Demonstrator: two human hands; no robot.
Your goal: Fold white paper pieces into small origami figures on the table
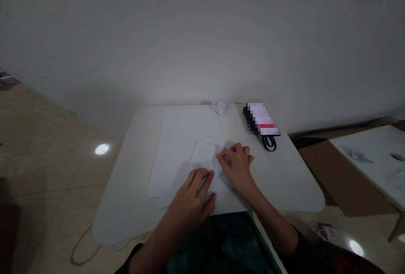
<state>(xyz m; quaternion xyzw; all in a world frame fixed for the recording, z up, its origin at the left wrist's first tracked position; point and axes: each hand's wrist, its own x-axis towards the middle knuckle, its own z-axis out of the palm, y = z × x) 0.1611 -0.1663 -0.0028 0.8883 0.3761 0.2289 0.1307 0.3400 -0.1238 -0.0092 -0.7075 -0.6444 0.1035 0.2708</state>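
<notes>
A small folded white paper [202, 154] lies over larger white sheets [180, 139] on the white table. My left hand [194, 196] rests on the lower part of the folded paper, with its fingertips apart and its thumb off to the right. At the paper's right edge, my right hand [236, 164] has thumb and index finger pinched together on the paper, the other fingers curled. The paper's lower end is partly hidden under my hands.
A phone [261, 118] on a black object with a looped black cable [268, 143] lies at the back right of the table [126, 198]. A crumpled paper [220, 106] sits by the wall. Another white table [373, 147] stands at the right.
</notes>
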